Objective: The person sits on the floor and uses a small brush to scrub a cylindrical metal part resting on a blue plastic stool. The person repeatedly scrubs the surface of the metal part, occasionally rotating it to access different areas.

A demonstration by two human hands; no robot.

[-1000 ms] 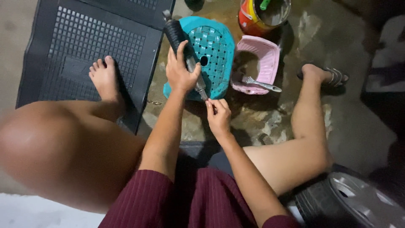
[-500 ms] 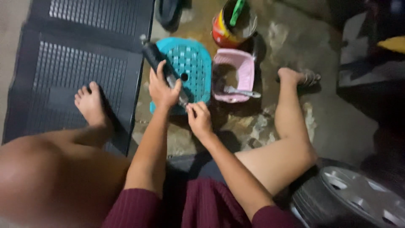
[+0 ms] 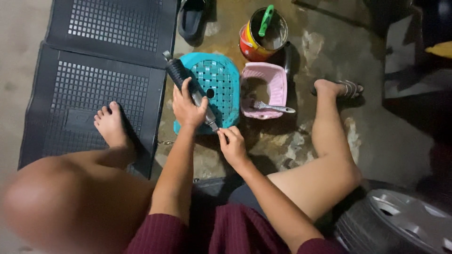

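Observation:
My left hand is wrapped around a long dark cylindrical part with a ribbed black boot at its far end and a metal shaft at the near end. The part lies slanted across a turquoise plastic stool. My right hand pinches the near metal tip of the shaft, just off the stool's front edge. Whatever small thing sits between those fingertips is hidden.
A pink plastic tub with a metal brush or fork lies right of the stool. A red paint can holds a green-handled tool. Black rubber mats cover the left floor. A dark sandal lies at top; a wheel at bottom right.
The view has shifted, so the stool, tub and can sit lower in the picture. My left hand keeps its grip on the part and my right hand stays at the shaft's tip.

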